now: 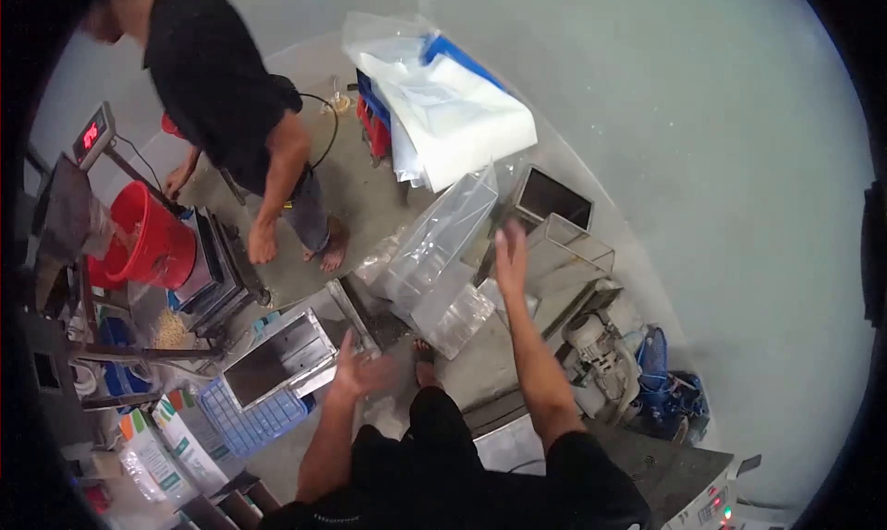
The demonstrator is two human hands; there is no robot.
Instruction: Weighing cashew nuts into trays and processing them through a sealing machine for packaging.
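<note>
My left hand (362,375) is raised with thumb and fingers apart, slightly blurred, holding nothing. Nearest to it is an open-topped rectangular metal box (312,382). Farther ahead, my right hand (510,267) reaches out with its fingers stretched, beside a large clear plastic bag (434,243). The bag stands tilted, its folds spread out on the floor; whether my fingers touch it I cannot tell. Just beyond the right hand are a second open metal box (554,197) and a clear rectangular box-like frame (577,250).
Ahead left, a person in black (217,86) stands by red buckets (164,243) on a floor scale. White plastic sheets (471,123) cover a stack at the back. A motor (591,345) sits on the right; a blue crate (245,419) and packed sacks (185,447) lie on the left.
</note>
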